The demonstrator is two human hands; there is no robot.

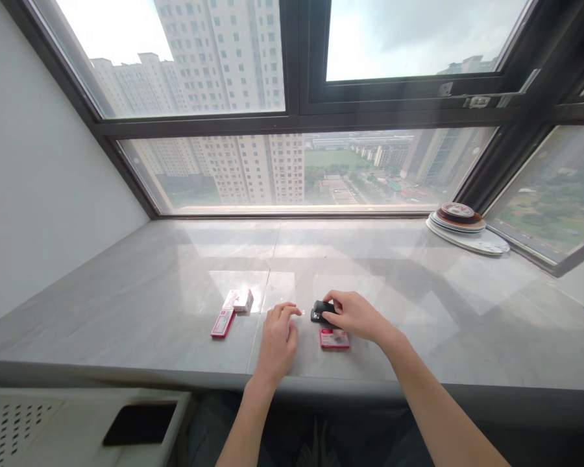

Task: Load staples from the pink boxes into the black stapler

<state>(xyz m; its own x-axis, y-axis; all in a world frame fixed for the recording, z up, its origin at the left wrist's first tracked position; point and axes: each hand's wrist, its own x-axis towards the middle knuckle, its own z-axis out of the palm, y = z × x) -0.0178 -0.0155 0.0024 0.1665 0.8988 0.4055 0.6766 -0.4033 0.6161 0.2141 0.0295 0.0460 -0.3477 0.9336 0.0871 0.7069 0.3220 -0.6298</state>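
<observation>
From the camera on my head, I see my right hand (351,314) grasping a black stapler (322,308) between thumb and fingers, its free end pointing left toward my other hand; the stapler is on or just above the grey ledge (141,311), I cannot tell which; my left hand (278,334) is just beside it, apart from it, with fingers half curled and the palm hidden, so I cannot tell whether it grasps anything small.

Just on my side of the stapler lies a flat red box (335,339) with a pale printed top; farther left, well apart from the stapler, are a small white box (244,301) and, nearer me, a pink box (222,324); a pale printed piece (230,298) lies between these two, and I cannot tell whether it belongs to either; the insides of the boxes do not show; a stack of plates (467,241) sits near the window at the far right.
</observation>
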